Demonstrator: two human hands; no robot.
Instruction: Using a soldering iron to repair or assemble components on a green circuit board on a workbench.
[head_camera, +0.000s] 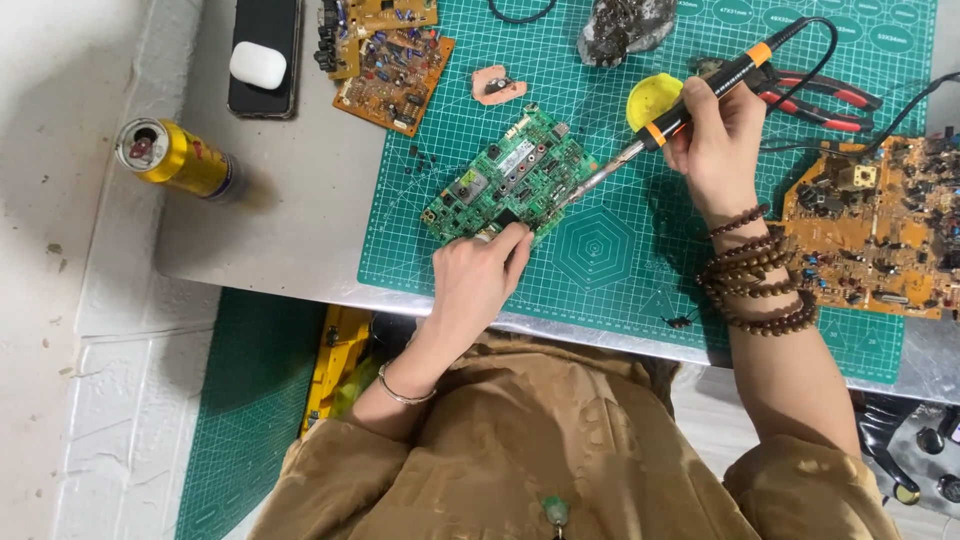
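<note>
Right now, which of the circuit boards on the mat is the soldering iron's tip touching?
The green board in the middle, steadied by the left hand. The right hand holds the soldering iron; the orange boards lie untouched.

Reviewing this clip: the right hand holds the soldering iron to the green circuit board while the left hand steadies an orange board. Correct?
Not quite. In the head view the left hand steadies the same green circuit board, not an orange one. The right hand does hold the soldering iron to it.

We see the scene under bright, even, diffuse light. The yellow can (178, 157) throws a soft shadow toward three o'clock on the grey tabletop (290, 215), and its top glints. Focus is sharp at the centre; toward seven o'clock the white floor (60, 330) looks slightly washed out.
</note>
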